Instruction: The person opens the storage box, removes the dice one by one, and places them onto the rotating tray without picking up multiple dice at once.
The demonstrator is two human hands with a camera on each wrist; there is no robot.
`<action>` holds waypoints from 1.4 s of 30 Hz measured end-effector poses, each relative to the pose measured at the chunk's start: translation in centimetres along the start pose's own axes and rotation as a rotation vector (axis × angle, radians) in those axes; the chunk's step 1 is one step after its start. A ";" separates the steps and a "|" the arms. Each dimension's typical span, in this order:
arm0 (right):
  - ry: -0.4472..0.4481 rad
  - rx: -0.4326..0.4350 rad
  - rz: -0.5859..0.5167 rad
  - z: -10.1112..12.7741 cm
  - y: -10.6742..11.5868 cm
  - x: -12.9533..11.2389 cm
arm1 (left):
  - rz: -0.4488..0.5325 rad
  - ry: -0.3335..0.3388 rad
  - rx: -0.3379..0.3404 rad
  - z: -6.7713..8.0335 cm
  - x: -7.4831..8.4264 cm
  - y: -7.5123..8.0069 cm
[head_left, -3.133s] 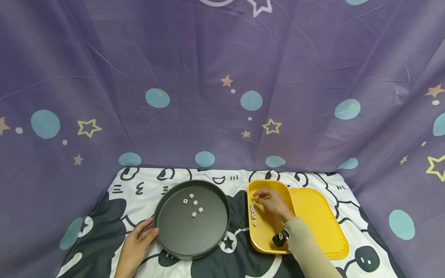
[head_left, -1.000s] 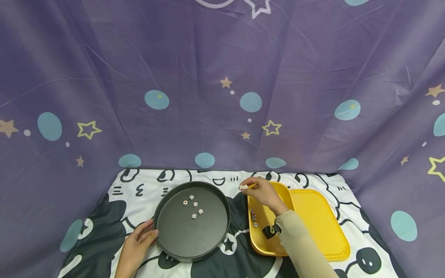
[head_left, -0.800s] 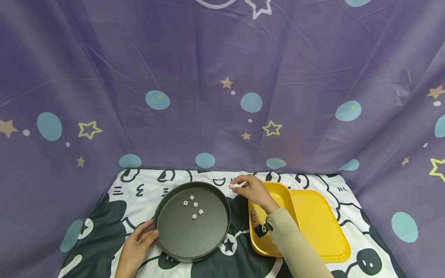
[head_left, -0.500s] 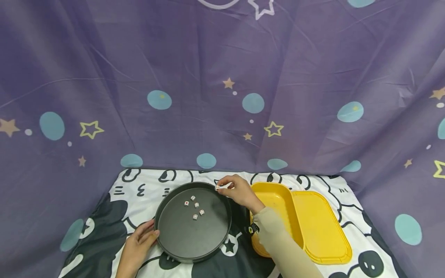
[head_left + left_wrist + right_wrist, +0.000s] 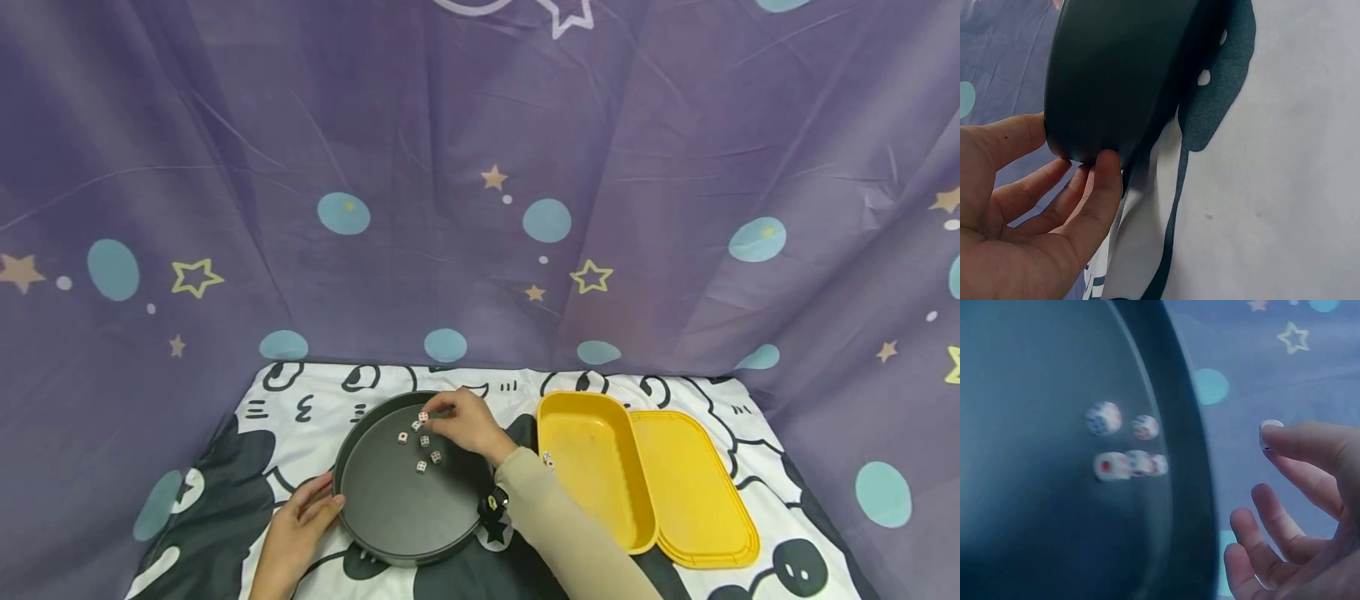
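Black round tray (image 5: 405, 508) now under the right hand (image 5: 467, 430), which has crossed from the yellow tray (image 5: 592, 467).
White die (image 5: 423, 416), red-pipped, is pinched in the right fingertips above the black tray's far side, over five dice (image 5: 420, 446) lying inside; the left hand (image 5: 296, 527) rests straight-fingered against the black tray's near-left wall, as before.

I count two hands, one round black tray (image 5: 390, 521) and one yellow container (image 5: 592, 483) with its lid (image 5: 701, 500). Five dice (image 5: 421, 466) lie in the tray, a sixth die (image 5: 423, 416) sits at fingertips, one die (image 5: 547, 457) shows in the container.
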State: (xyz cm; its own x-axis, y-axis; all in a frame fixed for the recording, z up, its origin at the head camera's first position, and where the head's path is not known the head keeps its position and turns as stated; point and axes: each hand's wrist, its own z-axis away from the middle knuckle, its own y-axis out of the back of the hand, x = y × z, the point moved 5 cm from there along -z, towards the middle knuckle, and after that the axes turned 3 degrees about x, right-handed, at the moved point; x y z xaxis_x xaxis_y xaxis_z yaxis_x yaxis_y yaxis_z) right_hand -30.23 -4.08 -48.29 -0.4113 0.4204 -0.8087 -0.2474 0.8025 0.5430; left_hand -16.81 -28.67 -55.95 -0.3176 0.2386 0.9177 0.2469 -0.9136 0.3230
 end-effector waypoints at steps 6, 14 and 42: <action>-0.066 -0.004 0.012 -0.3 -1.6 1.1 | 0.025 -0.013 -0.006 0.1 0.1 0.0; -0.084 -0.002 0.037 -0.4 -2.2 1.6 | 0.051 -0.024 -0.021 0.2 0.2 -0.2; 0.010 0.124 0.051 3.1 9.0 1.1 | 0.032 -0.031 -0.002 0.1 0.0 0.1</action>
State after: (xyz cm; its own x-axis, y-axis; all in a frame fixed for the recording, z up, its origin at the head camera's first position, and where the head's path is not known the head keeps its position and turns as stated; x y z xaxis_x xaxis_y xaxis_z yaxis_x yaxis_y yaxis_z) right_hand -30.21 4.95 -45.01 -0.4291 0.4584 -0.7783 -0.1154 0.8267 0.5506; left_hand -16.68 -28.78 -55.92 -0.2809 0.2195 0.9343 0.2541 -0.9217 0.2930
